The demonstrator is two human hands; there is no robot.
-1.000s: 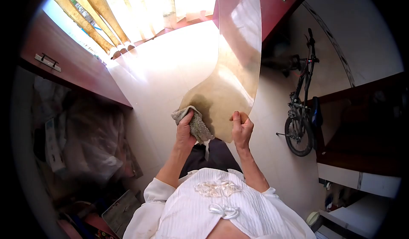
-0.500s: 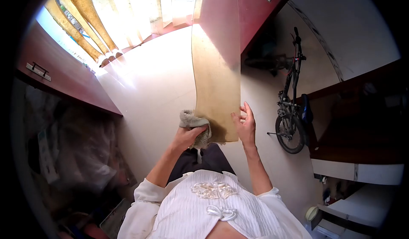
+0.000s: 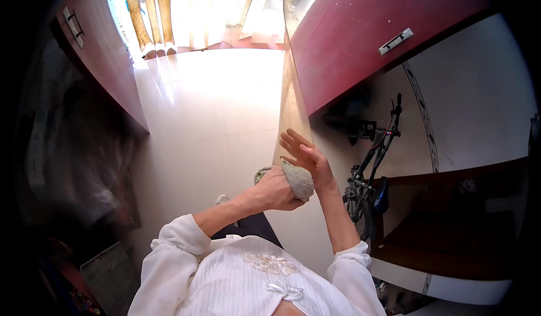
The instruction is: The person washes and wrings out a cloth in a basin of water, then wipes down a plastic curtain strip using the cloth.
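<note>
A long, translucent, yellowish plastic curtain strip [image 3: 290,104] hangs in front of me, narrowing in view as it is turned partly edge-on. My left hand [image 3: 275,191] is closed around a grey-green fluffy cloth [image 3: 299,180] at the strip's lower end, which the cloth and hand hide. Just above and to the right is my right hand [image 3: 318,166]. Its fingers are stretched apart and show through the plastic, so they lie behind the strip, with the palm at its right edge.
Red door panels [image 3: 360,28] with handles flank the bright doorway, where more strips [image 3: 163,17] hang. A bicycle [image 3: 375,164] stands at right near a dark wooden bench [image 3: 451,226]. Plastic-covered items [image 3: 84,175] sit in shadow at left, above pale floor tiles [image 3: 208,124].
The strip has turned from broadside to narrow. My left hand and cloth have moved right, towards my right hand, whose fingers now spread behind the plastic. The view has shifted.
</note>
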